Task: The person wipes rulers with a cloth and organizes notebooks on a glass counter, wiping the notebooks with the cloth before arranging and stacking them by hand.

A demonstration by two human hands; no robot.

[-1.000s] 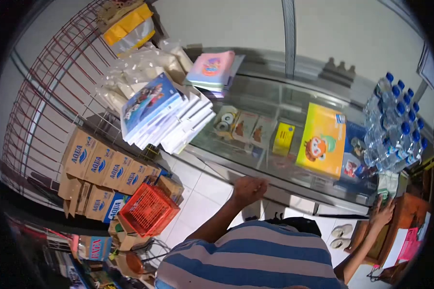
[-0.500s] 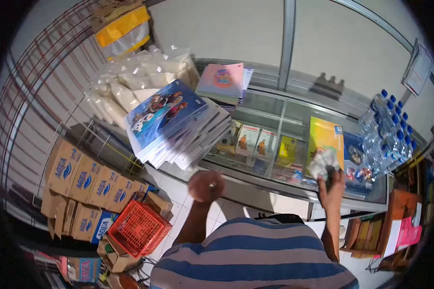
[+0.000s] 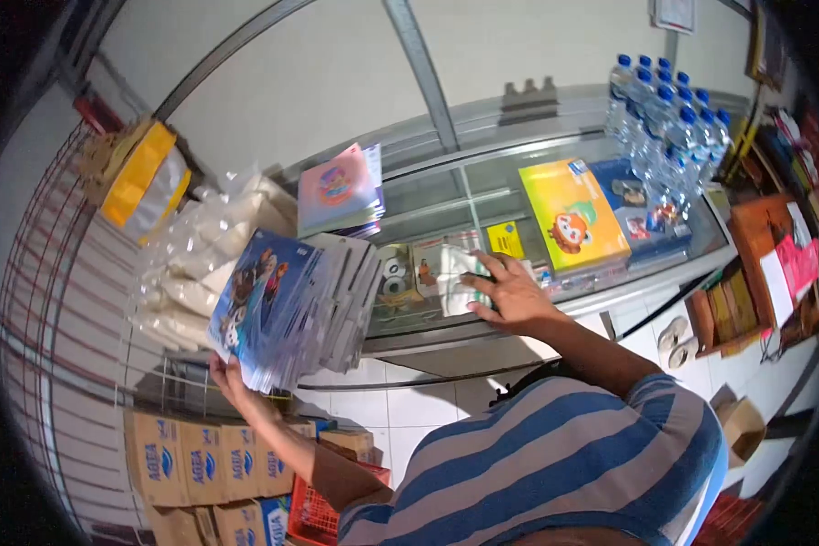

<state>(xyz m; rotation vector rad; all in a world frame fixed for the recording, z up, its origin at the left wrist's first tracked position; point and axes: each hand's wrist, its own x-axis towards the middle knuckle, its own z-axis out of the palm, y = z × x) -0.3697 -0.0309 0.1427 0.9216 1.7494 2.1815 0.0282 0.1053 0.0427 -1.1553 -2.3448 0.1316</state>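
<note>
My left hand (image 3: pixel 235 386) grips the lower left corner of a tall, leaning stack of notebooks (image 3: pixel 266 296). The top one has a blue cartoon cover. My right hand (image 3: pixel 516 297) spreads its fingers over a white crumpled cloth or tissue (image 3: pixel 458 280) on the glass display counter (image 3: pixel 409 342). Its fingertips touch the white piece. Just right of that hand lies a yellow notebook (image 3: pixel 569 205) with a cartoon animal on its cover, on top of others. Under the glass, small boxes and a yellow pack (image 3: pixel 506 239) show.
Clear plastic bags with pale contents (image 3: pixel 205 237) crowd the left end. Behind lie pink-covered books (image 3: pixel 337 191). Water bottles (image 3: pixel 664 127) stand at the right end, by a blue notebook (image 3: pixel 651 246). Cartons (image 3: pixel 200 464) and a red basket (image 3: pixel 314 510) are below left.
My right hand has moved left with the white piece, off the yellow notebook onto the glass. My left hand has gone from beside the counter to the notebook stack. The view has shifted.
</note>
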